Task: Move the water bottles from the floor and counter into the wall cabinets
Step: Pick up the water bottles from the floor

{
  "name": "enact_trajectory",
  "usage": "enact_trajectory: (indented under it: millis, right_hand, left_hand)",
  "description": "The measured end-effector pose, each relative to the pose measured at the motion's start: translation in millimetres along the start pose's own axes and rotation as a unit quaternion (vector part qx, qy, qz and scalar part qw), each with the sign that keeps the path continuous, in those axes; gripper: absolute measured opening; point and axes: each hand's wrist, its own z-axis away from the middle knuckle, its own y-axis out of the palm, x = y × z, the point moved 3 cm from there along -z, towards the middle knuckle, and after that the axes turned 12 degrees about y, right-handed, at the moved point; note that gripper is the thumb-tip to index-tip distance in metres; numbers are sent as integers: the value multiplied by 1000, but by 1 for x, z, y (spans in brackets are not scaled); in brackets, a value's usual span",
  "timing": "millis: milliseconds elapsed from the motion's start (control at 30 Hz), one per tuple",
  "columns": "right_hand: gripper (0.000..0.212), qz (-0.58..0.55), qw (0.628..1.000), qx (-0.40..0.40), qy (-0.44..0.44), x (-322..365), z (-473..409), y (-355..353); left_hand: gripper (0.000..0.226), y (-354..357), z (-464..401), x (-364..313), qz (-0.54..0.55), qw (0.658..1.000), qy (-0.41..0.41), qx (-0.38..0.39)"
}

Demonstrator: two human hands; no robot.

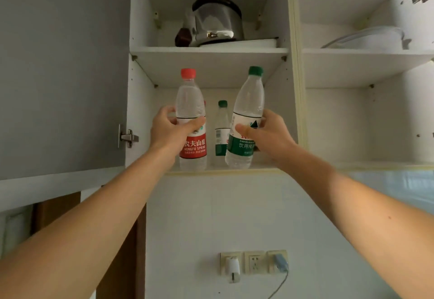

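Head view: hands [169, 132] grip two clear ribbed plastic bottles [191, 120].

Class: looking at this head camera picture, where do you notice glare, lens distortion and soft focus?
Head view: glare on the steel pot on the upper shelf; wide-angle bending at the cabinet door edges; the green-capped bottle at the back looks soft, as do the wall sockets.
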Motion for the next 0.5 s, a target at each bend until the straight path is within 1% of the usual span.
enact_trajectory:
  millis: [100, 167, 233, 300, 367, 433, 500]
  right_hand:
    - [55, 44, 999, -2, 6, -11, -26, 16]
    - [52, 64, 998, 6, 17, -22, -43, 25]
    - [44, 85, 995, 28, 37, -30, -61, 31]
    - [42, 121, 989, 54, 61, -34, -77, 35]
    - [49, 126, 986, 69, 89, -38, -92, 36]
    - [54, 125, 983, 76, 108, -43, -104, 38]
    - [58, 141, 980, 74, 120, -50, -113, 45]
  left_hand:
    - [64, 11, -15, 33, -34, 999, -11, 10]
    - [57, 17, -24, 52, -42, 999, -10, 18]
    - [46, 22, -36, 64, -70, 996, -4, 59]
    - [49, 24, -50, 71, -110, 986, -12, 125]
    - [54, 22, -59, 78, -139, 973, -30, 179]
    - [54, 21, -61, 87, -154, 967, -38, 200]
    - [58, 22, -61, 97, -166, 965, -31, 199]
